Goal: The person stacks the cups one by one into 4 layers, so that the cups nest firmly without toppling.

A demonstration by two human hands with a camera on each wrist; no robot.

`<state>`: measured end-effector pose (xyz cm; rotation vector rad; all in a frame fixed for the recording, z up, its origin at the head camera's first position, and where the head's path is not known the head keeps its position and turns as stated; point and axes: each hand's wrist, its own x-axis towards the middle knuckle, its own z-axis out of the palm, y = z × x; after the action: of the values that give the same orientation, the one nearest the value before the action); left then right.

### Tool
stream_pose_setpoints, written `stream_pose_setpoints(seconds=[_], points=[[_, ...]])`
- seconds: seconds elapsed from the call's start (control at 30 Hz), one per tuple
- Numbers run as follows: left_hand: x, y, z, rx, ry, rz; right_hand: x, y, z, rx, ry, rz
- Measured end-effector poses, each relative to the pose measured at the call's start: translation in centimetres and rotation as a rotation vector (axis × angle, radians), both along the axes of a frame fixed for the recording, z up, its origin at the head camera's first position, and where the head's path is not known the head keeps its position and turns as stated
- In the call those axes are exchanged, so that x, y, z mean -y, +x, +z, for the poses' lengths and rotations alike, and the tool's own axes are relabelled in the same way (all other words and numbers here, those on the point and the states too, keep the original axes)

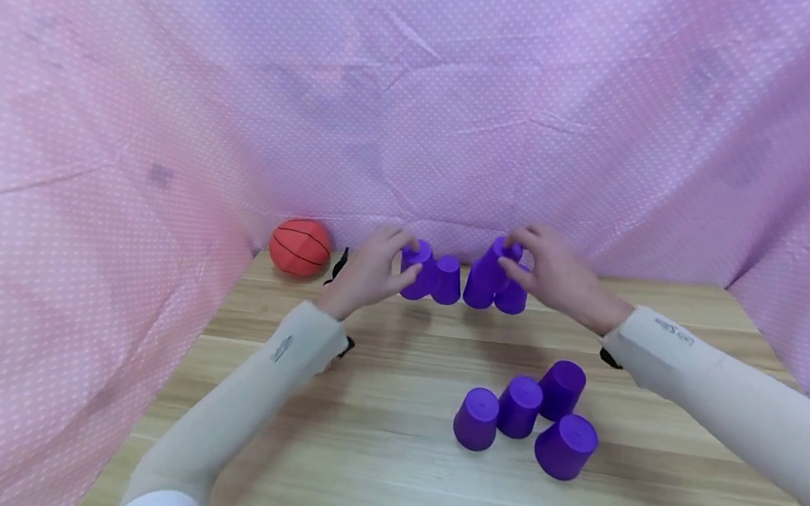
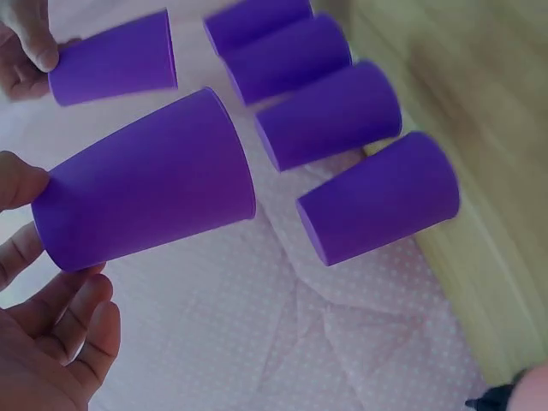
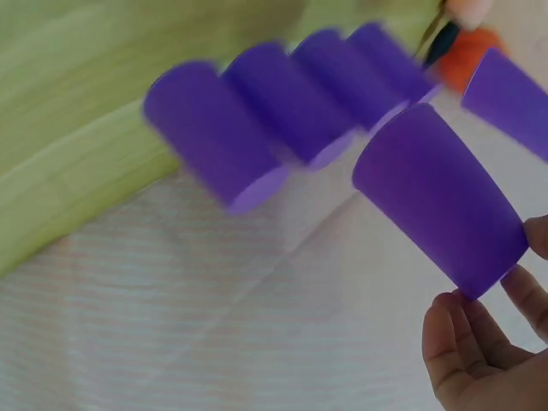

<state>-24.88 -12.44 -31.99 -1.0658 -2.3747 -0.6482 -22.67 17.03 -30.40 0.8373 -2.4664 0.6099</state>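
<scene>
My left hand [image 1: 374, 270] pinches a purple cup [image 2: 145, 184] by its narrow base, with the wide mouth facing down. A second purple cup [image 3: 441, 201] is held the same way by my right hand [image 1: 558, 276], its fingertips around the base. Both held cups are raised near a row of several purple cups [image 2: 330, 116] standing mouth-down at the back of the table. From the head, the held cups partly hide that row. The left wrist view also shows the right hand's cup [image 2: 116, 60] beyond the left one.
Several more mouth-down purple cups [image 1: 519, 407] stand in a loose group nearer the front right of the wooden table [image 1: 379, 453]. An orange ball with black lines [image 1: 299, 247] sits at the back left. Pink dotted cloth [image 1: 413, 114] hangs behind and at the sides.
</scene>
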Motion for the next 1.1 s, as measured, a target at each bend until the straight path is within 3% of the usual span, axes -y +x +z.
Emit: stream_pose_setpoints(seconds=[0.2, 0.43, 0.6, 0.87, 0.97, 1.1], points=[[-1.4, -4.2, 0.2, 0.122, -0.056, 0.107, -1.1, -3.6, -0.4, 0.095, -0.009, -0.091], [-2.0, -6.5, 0.1, 0.247, -0.110, 0.192, -1.6, -5.3, -1.0, 0.155, -0.020, -0.122], [-2.6, -7.5, 0.0, 0.278, -0.105, 0.172, -2.2, -5.9, -1.3, 0.169, -0.020, -0.140], [-2.8, -7.8, 0.2, 0.306, -0.096, 0.146, -2.3, -6.1, -1.4, 0.141, 0.023, -0.142], [-2.6, -7.6, 0.2, 0.315, -0.096, 0.141, -2.4, -5.5, -1.2, 0.132, 0.026, -0.118], [-2.1, -7.1, 0.3, 0.267, -0.084, 0.104, -2.6, -3.8, -1.0, 0.108, 0.018, -0.074]])
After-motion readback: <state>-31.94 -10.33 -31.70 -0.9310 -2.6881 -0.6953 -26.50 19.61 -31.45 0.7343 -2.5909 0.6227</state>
